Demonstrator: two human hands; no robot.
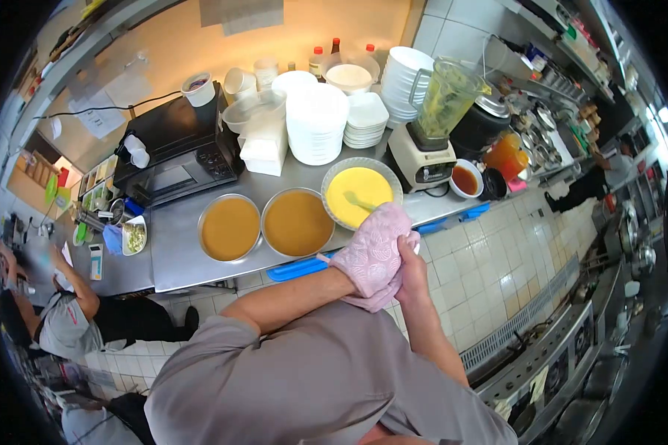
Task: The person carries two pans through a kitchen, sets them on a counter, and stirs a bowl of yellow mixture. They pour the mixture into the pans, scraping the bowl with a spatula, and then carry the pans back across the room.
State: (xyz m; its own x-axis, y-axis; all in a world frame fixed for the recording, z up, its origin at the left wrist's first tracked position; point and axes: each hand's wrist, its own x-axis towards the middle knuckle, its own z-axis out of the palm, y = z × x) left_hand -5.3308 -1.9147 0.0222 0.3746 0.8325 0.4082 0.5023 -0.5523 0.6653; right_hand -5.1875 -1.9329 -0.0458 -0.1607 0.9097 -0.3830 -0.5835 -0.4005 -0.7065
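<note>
A pink patterned cloth (375, 256) is wrapped over my left hand (340, 279), hiding its fingers. From the other side my right hand (411, 268) grips the cloth with bent fingers. Just beyond the cloth stands a scalloped clear bowl (326, 182) of yellow liquid, with a pale green utensil (358, 200) lying partly in it. To its left are two round metal pans, the nearer one (299, 256) and the farther one (202, 245), both filled with a smooth brown mixture.
Behind the bowl are stacked white plates (318, 122) and a blender (441, 104) with green residue. A black microwave (171, 148) sits at the left. Beside the blender is a bowl of red-brown sauce (465, 180). Other people are at the left and far right.
</note>
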